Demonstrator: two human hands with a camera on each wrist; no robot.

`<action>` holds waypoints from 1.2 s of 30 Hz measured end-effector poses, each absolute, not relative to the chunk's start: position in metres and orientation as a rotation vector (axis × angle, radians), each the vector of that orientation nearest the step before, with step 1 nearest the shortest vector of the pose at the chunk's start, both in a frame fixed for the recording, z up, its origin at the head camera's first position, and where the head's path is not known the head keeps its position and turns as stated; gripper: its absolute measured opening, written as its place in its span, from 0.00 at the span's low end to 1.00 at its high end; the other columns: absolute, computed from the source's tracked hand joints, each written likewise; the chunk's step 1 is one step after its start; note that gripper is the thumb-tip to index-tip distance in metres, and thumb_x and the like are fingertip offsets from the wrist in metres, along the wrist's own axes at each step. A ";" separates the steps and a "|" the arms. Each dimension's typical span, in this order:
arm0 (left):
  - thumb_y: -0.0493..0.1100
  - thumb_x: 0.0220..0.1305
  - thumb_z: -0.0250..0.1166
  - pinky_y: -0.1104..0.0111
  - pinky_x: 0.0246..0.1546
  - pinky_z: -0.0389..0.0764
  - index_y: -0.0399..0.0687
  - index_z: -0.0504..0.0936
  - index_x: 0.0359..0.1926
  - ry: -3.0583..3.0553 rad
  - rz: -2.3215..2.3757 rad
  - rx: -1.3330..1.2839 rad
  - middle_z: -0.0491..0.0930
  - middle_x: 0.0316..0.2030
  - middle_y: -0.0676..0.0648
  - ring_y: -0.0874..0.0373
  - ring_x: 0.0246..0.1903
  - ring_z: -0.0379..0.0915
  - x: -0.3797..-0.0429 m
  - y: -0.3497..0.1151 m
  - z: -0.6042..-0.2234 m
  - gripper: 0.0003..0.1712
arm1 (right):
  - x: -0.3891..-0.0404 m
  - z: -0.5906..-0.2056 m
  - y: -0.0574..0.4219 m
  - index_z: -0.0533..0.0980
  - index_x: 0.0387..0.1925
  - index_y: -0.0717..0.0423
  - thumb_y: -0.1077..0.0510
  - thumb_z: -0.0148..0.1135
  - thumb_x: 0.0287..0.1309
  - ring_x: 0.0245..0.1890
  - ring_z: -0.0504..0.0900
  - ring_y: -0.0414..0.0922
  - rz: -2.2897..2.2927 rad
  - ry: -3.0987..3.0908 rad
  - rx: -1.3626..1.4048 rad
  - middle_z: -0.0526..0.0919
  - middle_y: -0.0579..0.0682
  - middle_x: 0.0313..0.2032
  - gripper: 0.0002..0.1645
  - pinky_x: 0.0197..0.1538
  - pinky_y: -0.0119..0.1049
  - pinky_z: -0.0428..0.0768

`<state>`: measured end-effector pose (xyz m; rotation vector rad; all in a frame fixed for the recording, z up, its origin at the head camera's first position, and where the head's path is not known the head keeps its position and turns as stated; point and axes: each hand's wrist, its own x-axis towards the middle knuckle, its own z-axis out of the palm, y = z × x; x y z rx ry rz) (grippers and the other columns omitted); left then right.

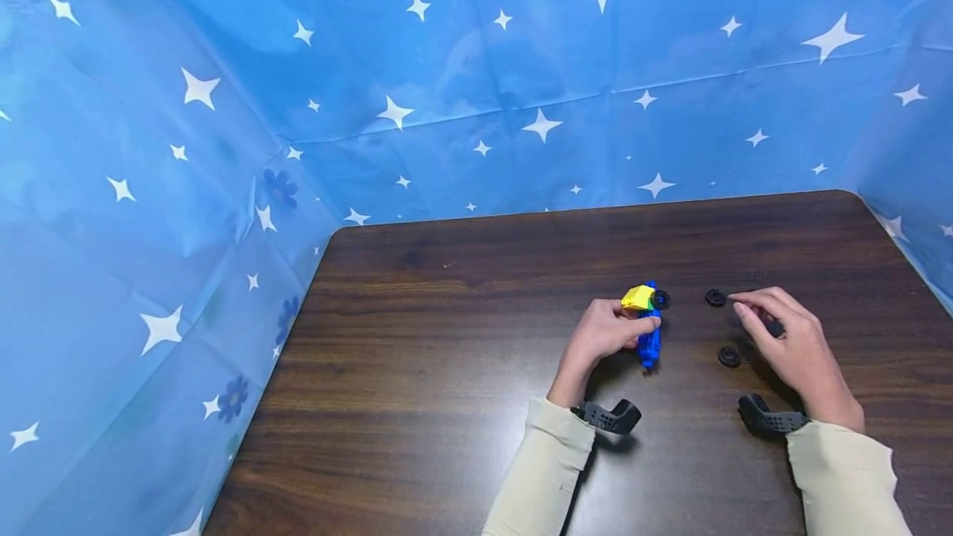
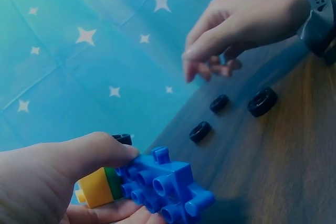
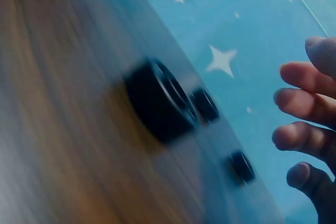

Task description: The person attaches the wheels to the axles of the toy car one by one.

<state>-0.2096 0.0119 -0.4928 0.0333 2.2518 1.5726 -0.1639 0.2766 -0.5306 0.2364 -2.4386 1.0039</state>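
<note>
Left hand [image 1: 605, 331] grips blue studded plastic block [image 2: 177, 178]; right hand [image 1: 798, 339], fingers loosely parted, near black ring-shaped wheels [image 2: 262, 103], best pinched edgewise.

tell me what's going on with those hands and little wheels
A person is handling toy pieces at a dark brown wood-grain table. Their left hand grips a blue studded plastic-looking block with a green block, a yellow block and one round black wheel showing on it. Three loose black wheels lie on the table. Their right hand hovers near those wheels and holds nothing.
</note>
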 end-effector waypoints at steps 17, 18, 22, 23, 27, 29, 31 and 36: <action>0.50 0.60 0.77 0.66 0.35 0.87 0.41 0.86 0.35 2.230 1.641 -0.017 0.83 0.24 0.49 0.58 0.26 0.82 -0.216 0.007 -0.492 0.16 | -0.152 -0.523 0.319 0.84 0.53 0.52 0.57 0.63 0.71 0.40 0.63 0.14 0.925 -2.778 0.211 0.84 0.52 0.47 0.13 0.39 0.32 0.69; 0.50 0.60 0.77 0.66 0.35 0.88 0.40 0.86 0.35 2.227 1.648 -0.017 0.84 0.24 0.49 0.58 0.26 0.82 -0.216 0.007 -0.492 0.16 | -0.152 -0.522 0.319 0.83 0.53 0.51 0.58 0.63 0.69 0.39 0.64 0.16 0.919 -2.795 0.234 0.84 0.52 0.47 0.13 0.38 0.32 0.69; 0.50 0.60 0.77 0.64 0.37 0.89 0.38 0.86 0.38 2.215 1.666 -0.025 0.85 0.27 0.48 0.56 0.27 0.84 -0.216 0.006 -0.492 0.18 | -0.151 -0.520 0.319 0.83 0.53 0.50 0.62 0.64 0.65 0.35 0.68 0.26 0.920 -2.833 0.288 0.83 0.49 0.44 0.16 0.35 0.32 0.68; 0.50 0.60 0.77 0.64 0.37 0.89 0.38 0.86 0.38 2.212 1.668 -0.030 0.85 0.27 0.48 0.57 0.27 0.83 -0.216 0.006 -0.493 0.18 | -0.150 -0.519 0.319 0.83 0.53 0.50 0.63 0.64 0.64 0.34 0.69 0.28 0.925 -2.843 0.299 0.83 0.49 0.44 0.16 0.34 0.32 0.68; 0.50 0.60 0.77 0.64 0.38 0.89 0.38 0.86 0.39 2.194 1.674 -0.053 0.86 0.28 0.48 0.60 0.26 0.81 -0.215 0.005 -0.493 0.18 | -0.149 -0.518 0.318 0.82 0.56 0.51 0.59 0.66 0.65 0.35 0.70 0.28 0.936 -2.916 0.312 0.82 0.49 0.44 0.17 0.34 0.33 0.71; 0.50 0.60 0.76 0.64 0.38 0.88 0.38 0.86 0.39 2.189 1.678 -0.061 0.86 0.28 0.47 0.61 0.25 0.80 -0.215 0.005 -0.494 0.18 | -0.149 -0.517 0.317 0.82 0.57 0.50 0.54 0.67 0.67 0.36 0.71 0.28 0.953 -2.955 0.306 0.82 0.49 0.46 0.18 0.35 0.34 0.72; 0.50 0.60 0.76 0.64 0.37 0.88 0.39 0.86 0.38 2.182 1.683 -0.065 0.87 0.28 0.46 0.61 0.25 0.80 -0.215 0.004 -0.494 0.18 | -0.149 -0.516 0.315 0.82 0.58 0.49 0.47 0.68 0.68 0.37 0.71 0.29 0.975 -2.985 0.283 0.82 0.49 0.47 0.21 0.36 0.34 0.73; 0.49 0.60 0.77 0.66 0.36 0.88 0.39 0.86 0.37 2.178 1.700 -0.073 0.88 0.29 0.45 0.61 0.25 0.81 -0.216 0.003 -0.494 0.17 | -0.148 -0.515 0.311 0.82 0.58 0.49 0.39 0.72 0.63 0.37 0.71 0.31 1.000 -3.004 0.230 0.81 0.49 0.48 0.29 0.37 0.34 0.72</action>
